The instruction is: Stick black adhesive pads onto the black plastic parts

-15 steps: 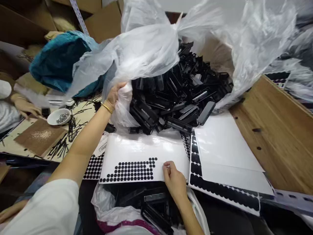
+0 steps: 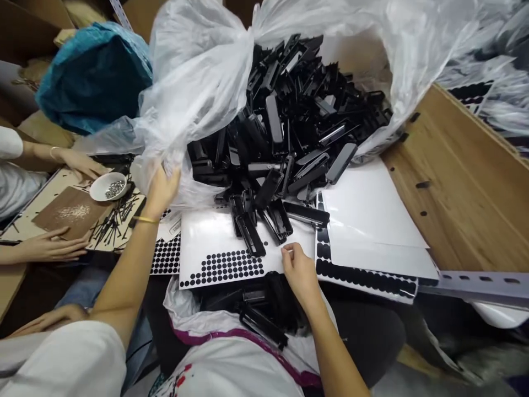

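Observation:
My left hand [image 2: 163,188] is closed on the gathered edge of a clear plastic bag [image 2: 202,71]. Out of the bag's mouth spills a heap of long, narrow black plastic parts [image 2: 285,138]. Several of these parts lie on a white sheet of round black stickers [image 2: 231,267]. Just above that sheet's right part is my right hand [image 2: 298,270], thumb and fingertips pinched together; whatever may be between them is too small to make out. Below the sheet, a white bag with a purple band [image 2: 248,333] on my lap holds more black parts.
At the left, a co-worker's hands [image 2: 55,245] rest by a brown board [image 2: 68,212] and a white bowl [image 2: 108,187] of small metal pieces. Blank white sheets [image 2: 372,209] lie right, beside a wooden panel [image 2: 458,187]. A blue bag [image 2: 95,77] stands behind.
My left hand has pulled the bag's edge left and downward. Several black parts have slid from the heap onto the sticker sheet. The co-worker's hands have shifted around the board.

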Action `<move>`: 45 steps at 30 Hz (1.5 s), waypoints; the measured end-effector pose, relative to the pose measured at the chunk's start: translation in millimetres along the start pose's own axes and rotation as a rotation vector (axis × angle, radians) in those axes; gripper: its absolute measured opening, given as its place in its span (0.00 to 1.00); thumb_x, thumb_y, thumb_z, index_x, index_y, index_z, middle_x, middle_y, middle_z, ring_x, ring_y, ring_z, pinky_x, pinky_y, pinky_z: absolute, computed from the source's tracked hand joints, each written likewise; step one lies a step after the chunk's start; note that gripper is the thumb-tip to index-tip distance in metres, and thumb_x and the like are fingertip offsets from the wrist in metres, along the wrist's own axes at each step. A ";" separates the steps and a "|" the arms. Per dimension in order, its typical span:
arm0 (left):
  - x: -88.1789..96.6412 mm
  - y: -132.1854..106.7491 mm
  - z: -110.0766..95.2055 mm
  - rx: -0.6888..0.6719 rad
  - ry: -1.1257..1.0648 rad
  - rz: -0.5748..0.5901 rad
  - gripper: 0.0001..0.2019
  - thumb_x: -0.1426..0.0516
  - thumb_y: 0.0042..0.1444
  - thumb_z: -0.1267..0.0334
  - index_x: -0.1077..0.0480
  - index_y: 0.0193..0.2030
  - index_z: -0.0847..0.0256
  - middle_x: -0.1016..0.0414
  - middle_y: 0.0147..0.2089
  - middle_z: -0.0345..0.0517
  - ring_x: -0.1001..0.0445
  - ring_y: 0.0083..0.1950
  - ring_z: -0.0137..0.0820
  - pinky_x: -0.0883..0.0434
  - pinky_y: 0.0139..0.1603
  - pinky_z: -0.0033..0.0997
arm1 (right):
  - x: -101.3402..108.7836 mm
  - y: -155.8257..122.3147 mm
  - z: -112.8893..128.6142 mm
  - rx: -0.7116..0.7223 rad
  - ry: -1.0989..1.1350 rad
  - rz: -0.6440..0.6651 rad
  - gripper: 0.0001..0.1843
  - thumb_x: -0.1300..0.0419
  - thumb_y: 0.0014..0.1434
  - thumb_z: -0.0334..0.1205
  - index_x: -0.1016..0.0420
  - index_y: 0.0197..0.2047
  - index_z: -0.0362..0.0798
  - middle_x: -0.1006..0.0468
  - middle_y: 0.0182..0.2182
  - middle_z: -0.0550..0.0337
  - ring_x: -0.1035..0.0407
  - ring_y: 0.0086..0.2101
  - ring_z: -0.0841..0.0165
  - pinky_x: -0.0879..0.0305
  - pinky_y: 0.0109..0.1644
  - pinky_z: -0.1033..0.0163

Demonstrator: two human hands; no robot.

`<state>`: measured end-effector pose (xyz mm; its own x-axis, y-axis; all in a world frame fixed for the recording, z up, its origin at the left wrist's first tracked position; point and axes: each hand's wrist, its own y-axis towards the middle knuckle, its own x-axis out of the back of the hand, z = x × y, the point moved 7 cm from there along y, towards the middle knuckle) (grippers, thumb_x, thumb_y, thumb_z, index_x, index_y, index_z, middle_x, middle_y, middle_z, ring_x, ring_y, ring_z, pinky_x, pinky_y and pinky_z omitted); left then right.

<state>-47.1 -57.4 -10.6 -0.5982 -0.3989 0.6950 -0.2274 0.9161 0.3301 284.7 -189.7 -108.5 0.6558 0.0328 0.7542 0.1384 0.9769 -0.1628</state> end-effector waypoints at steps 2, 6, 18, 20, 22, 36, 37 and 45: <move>-13.4 -49.8 -28.6 -0.160 0.093 0.021 0.28 0.48 0.59 0.58 0.50 0.62 0.69 0.49 0.66 0.63 0.52 0.68 0.46 0.52 0.67 0.53 | 0.5 -5.0 1.3 0.037 0.067 -0.013 0.10 0.51 0.58 0.44 0.34 0.35 0.48 0.27 0.22 0.60 0.31 0.25 0.64 0.40 0.30 0.63; -85.7 -191.2 -103.0 -0.878 -0.087 0.661 0.20 0.44 0.55 0.56 0.36 0.53 0.59 0.43 0.65 0.58 0.46 0.67 0.43 0.46 0.66 0.50 | 7.7 -14.6 -3.3 0.063 0.146 -0.016 0.10 0.52 0.58 0.44 0.35 0.32 0.49 0.24 0.27 0.57 0.31 0.25 0.67 0.38 0.30 0.64; -116.8 -185.3 -95.7 -0.730 -0.147 0.790 0.13 0.50 0.61 0.64 0.34 0.52 0.58 0.36 0.61 0.52 0.45 0.66 0.39 0.47 0.65 0.53 | -20.4 -63.5 -16.2 0.040 -0.107 0.365 0.05 0.46 0.51 0.30 0.36 0.26 0.48 0.28 0.21 0.63 0.33 0.24 0.70 0.46 0.25 0.68; -113.4 -182.0 -95.6 -0.688 -0.172 0.750 0.15 0.49 0.60 0.61 0.35 0.53 0.59 0.36 0.61 0.53 0.43 0.65 0.39 0.46 0.65 0.52 | -10.3 -53.6 -13.5 0.034 0.130 0.334 0.06 0.46 0.53 0.35 0.38 0.25 0.49 0.32 0.18 0.66 0.37 0.19 0.72 0.46 0.23 0.69; -107.3 -184.3 -96.5 -0.650 -0.181 0.713 0.14 0.48 0.59 0.60 0.33 0.51 0.60 0.33 0.58 0.53 0.40 0.62 0.38 0.42 0.63 0.48 | 6.3 -36.6 -15.3 -0.029 0.387 0.239 0.09 0.45 0.54 0.44 0.38 0.27 0.49 0.33 0.16 0.68 0.42 0.15 0.75 0.47 0.19 0.70; -97.8 -183.2 -29.8 -0.346 0.184 0.661 0.28 0.49 0.58 0.52 0.47 0.64 0.52 0.58 0.71 0.56 0.67 0.69 0.58 0.56 0.56 0.75 | -11.2 1.9 -12.0 0.215 -0.125 -0.227 0.30 0.53 0.61 0.44 0.49 0.64 0.41 0.45 0.61 0.35 0.53 0.62 0.48 0.49 0.59 0.37; -103.1 -179.2 -31.4 -0.356 0.178 0.681 0.28 0.48 0.57 0.52 0.47 0.64 0.51 0.57 0.70 0.56 0.68 0.69 0.58 0.57 0.56 0.76 | -11.0 3.5 -15.3 0.197 -0.180 -0.250 0.31 0.53 0.62 0.45 0.51 0.65 0.40 0.47 0.61 0.34 0.54 0.62 0.46 0.49 0.59 0.37; -118.2 -155.3 -49.7 -0.383 0.150 0.596 0.27 0.46 0.54 0.48 0.39 0.59 0.56 0.45 0.66 0.56 0.60 0.68 0.57 0.62 0.56 0.76 | 0.8 6.6 -19.2 0.231 -0.271 -0.334 0.30 0.54 0.62 0.42 0.54 0.65 0.40 0.42 0.57 0.35 0.45 0.57 0.48 0.43 0.56 0.41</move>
<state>97.1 -154.5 -112.3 -0.4185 0.1379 0.8977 0.4065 0.9123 0.0493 300.4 -187.2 -121.2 0.3823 -0.2664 0.8848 0.1199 0.9637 0.2383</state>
